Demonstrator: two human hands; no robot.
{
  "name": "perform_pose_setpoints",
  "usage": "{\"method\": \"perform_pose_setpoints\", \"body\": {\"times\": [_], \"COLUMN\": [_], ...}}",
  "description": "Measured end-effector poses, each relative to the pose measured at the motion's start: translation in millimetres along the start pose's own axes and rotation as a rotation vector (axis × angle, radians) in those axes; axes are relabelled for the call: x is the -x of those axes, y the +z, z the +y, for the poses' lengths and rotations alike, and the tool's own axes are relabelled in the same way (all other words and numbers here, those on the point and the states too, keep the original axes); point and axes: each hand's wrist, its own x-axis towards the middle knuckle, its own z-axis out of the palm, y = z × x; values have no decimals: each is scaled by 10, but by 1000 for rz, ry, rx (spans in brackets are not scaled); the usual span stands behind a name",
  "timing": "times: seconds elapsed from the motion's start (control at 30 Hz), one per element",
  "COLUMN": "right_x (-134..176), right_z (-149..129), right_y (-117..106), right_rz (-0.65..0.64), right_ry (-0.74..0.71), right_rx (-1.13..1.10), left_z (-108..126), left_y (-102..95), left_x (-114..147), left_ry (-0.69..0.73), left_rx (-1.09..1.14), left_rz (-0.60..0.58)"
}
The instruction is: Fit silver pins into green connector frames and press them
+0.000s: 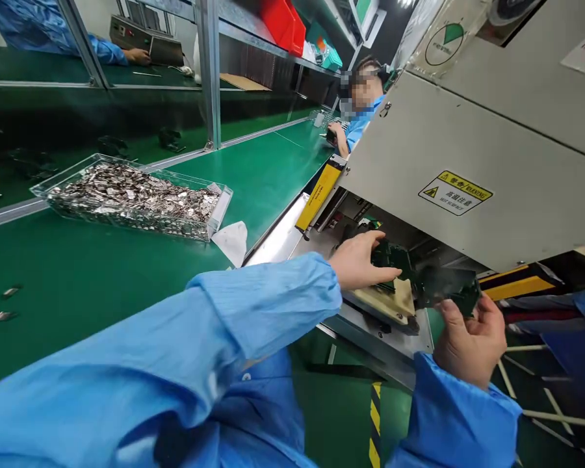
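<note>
My left hand (359, 261) reaches under the grey machine, thumb and fingers curved around a dark green, board-like part (394, 256). That part is at a cream-coloured fixture block (387, 304) on the machine's metal bed; my fingers hide some of its edge. To the right, my right hand (472, 338) pinches a dark flat piece (448, 286) between thumb and fingers. This piece is held close to the fixture's right side and is smeared by motion, so its details cannot be made out.
A clear tray (219, 214) of small metal pieces stands on the green bench (141, 273), beside a white scrap (233, 242). The machine housing (517, 143) overhangs my hands and bears a hot-surface label (455, 192). A co-worker (363, 104) sits further along; another person's hand (136, 56) is behind.
</note>
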Motion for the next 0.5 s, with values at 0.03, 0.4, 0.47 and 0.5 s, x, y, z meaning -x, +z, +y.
{"method": "perform_pose_setpoints", "body": {"times": [0.03, 0.4, 0.47, 0.5], "right_x": [-41, -241, -111, -35], "right_z": [-39, -43, -24, -34], "right_y": [62, 209, 98, 61], "right_rz": [-60, -647, -537, -445], "right_ry": [1, -143, -198, -218], "right_rx": [15, 435, 480, 498], "left_z": [-14, -574, -688, -734], "left_y": [-119, -1319, -1249, -1203], "left_x": [106, 1590, 1596, 1568], "left_ry": [6, -293, -282, -267], "left_rx": [42, 84, 90, 92], "left_rz": [33, -41, -44, -50]}}
